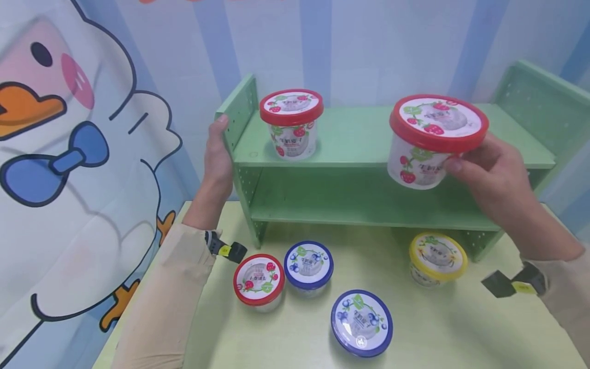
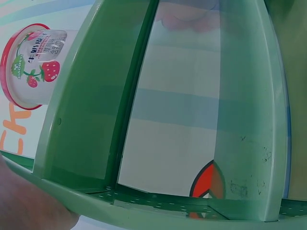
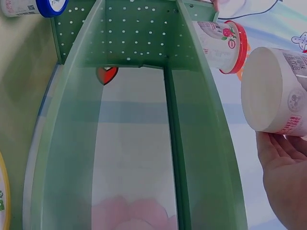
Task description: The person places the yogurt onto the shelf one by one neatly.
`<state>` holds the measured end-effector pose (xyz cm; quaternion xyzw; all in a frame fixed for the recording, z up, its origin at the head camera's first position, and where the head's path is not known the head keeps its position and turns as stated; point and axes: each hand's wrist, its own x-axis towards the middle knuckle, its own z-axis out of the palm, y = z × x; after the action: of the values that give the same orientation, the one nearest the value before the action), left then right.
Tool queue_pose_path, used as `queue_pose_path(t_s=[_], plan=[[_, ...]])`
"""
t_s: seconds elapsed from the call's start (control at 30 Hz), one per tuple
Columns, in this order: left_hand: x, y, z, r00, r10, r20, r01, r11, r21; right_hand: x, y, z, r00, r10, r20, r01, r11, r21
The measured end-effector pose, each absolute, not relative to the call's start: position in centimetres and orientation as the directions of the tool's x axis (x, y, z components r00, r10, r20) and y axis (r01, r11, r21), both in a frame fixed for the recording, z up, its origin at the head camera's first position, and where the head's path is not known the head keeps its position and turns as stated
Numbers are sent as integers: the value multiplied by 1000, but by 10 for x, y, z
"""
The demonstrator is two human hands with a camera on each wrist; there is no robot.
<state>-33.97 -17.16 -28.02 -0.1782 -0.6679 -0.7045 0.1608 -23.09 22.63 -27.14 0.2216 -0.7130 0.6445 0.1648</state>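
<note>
1. I'm seeing the shelf (image 1: 318,197) standing on the table (image 1: 272,341), before the wall (image 1: 369,46).
2. One tub (image 1: 292,125) is sitting on its top board's left; the left hand (image 1: 217,161) is touching its left end.
3. The right hand (image 1: 500,177) is holding a second tub (image 1: 428,143) before its right half.
4. In front, a third tub (image 1: 259,281) and fourth tub (image 1: 309,266) are sitting left, a fifth tub (image 1: 361,324) nearest my camera, a sixth tub (image 1: 438,259) right.

The pale table (image 1: 286,341) is bearing a green shelf (image 1: 341,197); the shelf's upper board (image 1: 355,136) is carrying one red-lidded cup (image 1: 293,138) near its left end. On the table, a second red-lidded cup (image 1: 259,282), a blue-lidded cup (image 1: 309,266) just beside it, another blue-lidded cup (image 1: 361,324) and a yellow-lidded cup (image 1: 438,257) are standing.
</note>
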Motion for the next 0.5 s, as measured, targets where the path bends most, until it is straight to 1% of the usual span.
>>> queue_pose_path(t_s=[0.33,0.5], plan=[[-340,-172,-279,-893,3,450,449,-57,892,-236,224,-269,-842,-98,530,-534,13,-845],[-339,-172,-279,-893,11,449,448,-61,892,-238,224,-268,-843,-106,527,-531,4,-847]])
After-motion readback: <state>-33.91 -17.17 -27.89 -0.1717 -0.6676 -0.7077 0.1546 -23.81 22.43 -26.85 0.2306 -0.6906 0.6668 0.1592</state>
